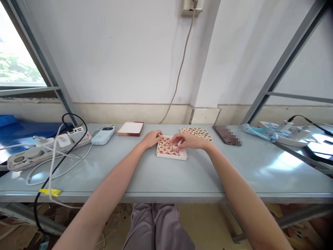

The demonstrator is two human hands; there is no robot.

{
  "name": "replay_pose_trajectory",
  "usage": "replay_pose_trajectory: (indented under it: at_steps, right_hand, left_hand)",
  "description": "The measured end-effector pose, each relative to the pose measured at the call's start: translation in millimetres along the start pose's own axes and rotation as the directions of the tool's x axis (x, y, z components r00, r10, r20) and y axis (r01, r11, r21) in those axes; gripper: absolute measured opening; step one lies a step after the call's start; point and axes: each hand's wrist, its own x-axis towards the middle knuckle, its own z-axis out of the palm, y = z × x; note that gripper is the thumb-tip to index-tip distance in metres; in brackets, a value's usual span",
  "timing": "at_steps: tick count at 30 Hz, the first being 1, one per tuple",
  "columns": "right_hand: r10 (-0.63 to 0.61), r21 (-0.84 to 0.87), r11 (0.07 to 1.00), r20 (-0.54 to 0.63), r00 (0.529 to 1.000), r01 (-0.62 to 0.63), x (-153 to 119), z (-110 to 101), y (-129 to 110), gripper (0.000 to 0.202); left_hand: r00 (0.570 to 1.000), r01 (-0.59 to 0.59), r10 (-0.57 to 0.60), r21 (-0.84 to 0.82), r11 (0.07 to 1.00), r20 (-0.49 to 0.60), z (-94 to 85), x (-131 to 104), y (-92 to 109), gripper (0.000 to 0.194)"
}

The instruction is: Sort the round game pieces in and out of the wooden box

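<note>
— Grey trousers (pixel 158 225) fill the bottom edge, the person's lap under the pale blue-grey table (pixel 182 180). What sits past them?

— Both forearms reach to a shallow white tray (pixel 171 156) near the middle of the table. It holds round wooden xiangqi pieces (pixel 164 147) laid flat in rows, each with a red character on top.

— Can you read the characters?

— No, they are too small; only the red colour is plain.

— And the hands?

— Left hand (pixel 152 139) rests curled against the tray's far left corner, fingers on its edge, gripping nothing I can make out. Right hand (pixel 188 141) is over the tray's right part, fingertips pinched together at a piece there; whether the piece is lifted I cannot tell.

— Any more pieces?

— Yes, a loose heap of pieces (pixel 196 133) lies on the table just behind the right hand, some with dark marks.

— Other containers?

— A flat box lid (pixel 130 128), white on top with a dark red rim, lies behind the left hand. No print shows on it.

— What else?

— A dark phone (pixel 225 134) to the right, partly blurred. On the left, a white-and-blue device (pixel 103 135), a power strip (pixel 49 147) with chargers plugged in, and a yellow tag (pixel 50 191) on a black cable; its writing is unreadable.
</note>
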Motion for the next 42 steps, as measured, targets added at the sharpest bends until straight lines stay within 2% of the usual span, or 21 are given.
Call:
replay_pose_trajectory:
  at_steps: [3,5,7,9,13,19,25,31,33,35,36,38,40,42]
  right_hand:
    - [0.024,0.055,0.998,-0.233,0.972,-0.012,0.1,-7.3,18.0,0.028]
    - [0.076,-0.018,0.996,-0.41,0.909,-0.091,2.2,-8.9,34.6,0.023]
    - [0.073,-0.119,0.982,-0.48,0.874,-0.147,4.4,-8.3,49.8,0.022]
    - [0.056,-0.252,0.946,-0.489,0.87,-0.202,5.1,-6.8,60.1,0.022]
    - [0.035,-0.498,0.799,-0.522,0.852,-0.338,1.6,-5.1,64.1,0.027]
    - [0.055,-0.585,0.732,-0.462,0.885,-0.35,-2.7,-6.3,58.0,0.021]
    - [0.05,-0.57,0.739,-0.485,0.873,-0.358,-2.6,-7.1,54.3,0.026]
    - [0.132,-0.518,0.759,-0.471,0.872,-0.395,-6.0,-11.1,55.6,0.029]
    - [0.13,-0.476,0.786,-0.496,0.858,-0.395,-6.3,-12.6,55.0,0.028]
    - [0.112,-0.394,0.851,-0.511,0.852,-0.348,-6.0,-14.0,49.5,0.027]
    - [0.098,-0.338,0.894,-0.493,0.864,-0.294,-5.8,-14.4,44.3,0.027]
    - [0.054,-0.219,0.966,-0.363,0.93,-0.141,-5.4,-13.6,30.0,0.029]
    - [-0.017,-0.11,0.994,-0.104,0.994,0.006,-4.9,-9.9,14.5,0.033]
    - [-0.077,-0.041,0.996,0.146,0.986,0.084,-3.9,-3.8,3.1,0.036]
  left_hand:
    - [1.0,-0.001,0.001,0.0,1.0,0.0,-0.9,-1.1,1.1,0.022]
    - [1.0,0.007,-0.007,-0.001,1.0,0.011,-1.6,-2.0,1.9,0.023]
    - [1.0,0.017,-0.017,0.004,1.0,0.018,-1.9,-2.5,2.5,0.023]
    - [1.0,0.024,-0.025,0.016,1.0,0.019,-1.6,-2.3,2.4,0.022]
    - [1.0,0.018,-0.019,0.025,1.0,0.015,-0.9,-1.5,1.8,0.022]
    - [1.0,0.019,-0.02,0.021,1.0,0.024,-1.0,-2.1,1.8,0.022]
    - [1.0,0.01,-0.011,0.017,1.0,0.011,1.0,-1.2,-0.9,0.022]
    - [1.0,-0.012,0.012,0.021,1.0,0.01,0.5,-1.4,-1.3,0.022]
    - [1.0,-0.006,0.006,0.027,1.0,0.013,0.4,-1.2,-1.2,0.022]
    - [1.0,0.006,-0.006,0.037,0.999,0.015,0.4,-0.9,-1.1,0.022]
    - [1.0,0.01,-0.01,0.039,0.999,0.015,0.4,-0.7,-1.0,0.022]
    - [1.0,0.01,-0.011,0.042,0.999,0.014,0.1,-0.7,-0.6,0.022]
    - [1.0,0.01,-0.011,0.044,0.999,0.01,-0.6,-1.1,0.4,0.022]
    - [1.0,0.018,-0.018,0.043,0.999,0.008,-1.5,-2.1,1.7,0.022]
